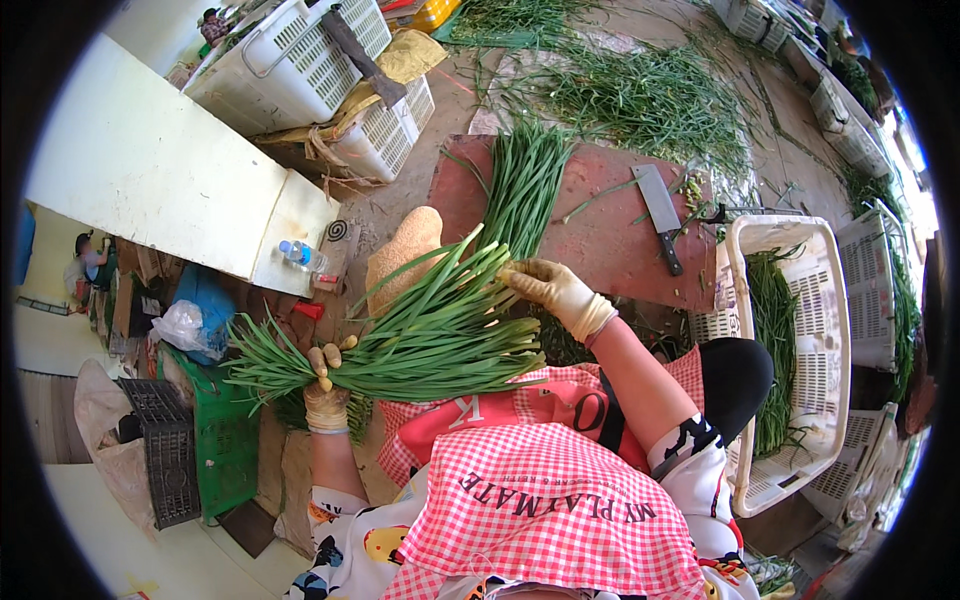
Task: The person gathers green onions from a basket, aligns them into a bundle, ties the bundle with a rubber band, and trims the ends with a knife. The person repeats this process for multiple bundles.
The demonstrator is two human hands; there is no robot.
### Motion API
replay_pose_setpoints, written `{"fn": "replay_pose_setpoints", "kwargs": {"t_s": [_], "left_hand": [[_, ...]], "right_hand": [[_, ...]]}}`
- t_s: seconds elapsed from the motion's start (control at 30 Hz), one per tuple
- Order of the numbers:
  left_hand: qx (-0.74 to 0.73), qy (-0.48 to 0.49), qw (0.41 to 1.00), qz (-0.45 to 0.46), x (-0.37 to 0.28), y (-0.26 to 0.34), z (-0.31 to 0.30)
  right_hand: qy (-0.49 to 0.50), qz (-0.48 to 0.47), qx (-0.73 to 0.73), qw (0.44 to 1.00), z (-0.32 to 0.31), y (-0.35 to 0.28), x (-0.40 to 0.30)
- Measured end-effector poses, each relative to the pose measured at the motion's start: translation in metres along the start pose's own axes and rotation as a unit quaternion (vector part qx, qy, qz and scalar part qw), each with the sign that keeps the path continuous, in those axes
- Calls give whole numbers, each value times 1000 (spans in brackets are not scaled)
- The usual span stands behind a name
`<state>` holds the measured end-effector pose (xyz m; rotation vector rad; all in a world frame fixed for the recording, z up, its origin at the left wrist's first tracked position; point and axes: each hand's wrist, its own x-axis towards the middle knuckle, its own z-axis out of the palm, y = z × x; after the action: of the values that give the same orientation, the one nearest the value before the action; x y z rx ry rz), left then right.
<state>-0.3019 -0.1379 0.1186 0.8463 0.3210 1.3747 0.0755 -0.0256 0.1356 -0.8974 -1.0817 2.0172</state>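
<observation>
My left hand (328, 375), in a stained glove, is closed around the leafy end of a bunch of long green leaves, likely garlic chives (442, 337), which lies across my lap. At the pale stem ends, my right hand (544, 289), gloved too, has thumb and fingertips together at the bunch's upper edge; whether stems are pinched between them is unclear. Another pile of the leaves (525, 187) rests on a reddish board (592, 247) in front of me. A cleaver (660, 217) with a black handle lies on that board, to the right of the pile.
A white plastic crate (825, 337) with greens inside stands at my right. Loose greens (645, 97) cover the floor beyond the board. Stacked white crates (300, 67) stand upper left, near a low wall (165, 165) with a plastic bottle (304, 255). A green crate (225, 442) is at left. Two people appear far off.
</observation>
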Motion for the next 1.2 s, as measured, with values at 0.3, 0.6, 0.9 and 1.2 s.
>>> {"fn": "replay_pose_setpoints", "kwargs": {"t_s": [0.3,0.6,0.9,1.2], "left_hand": [[10,8,1000,2,6,-1,6],[7,-10,1000,10,5,-2,3],[6,27,1000,1,14,-2,12],[9,22,1000,5,8,-1,9]], "right_hand": [[45,-26,-39,998,9,9,6],[232,87,-669,701,-114,48,-37],[54,-88,-77,992,-9,9,1],[141,-94,-257,952,3,25,23]]}}
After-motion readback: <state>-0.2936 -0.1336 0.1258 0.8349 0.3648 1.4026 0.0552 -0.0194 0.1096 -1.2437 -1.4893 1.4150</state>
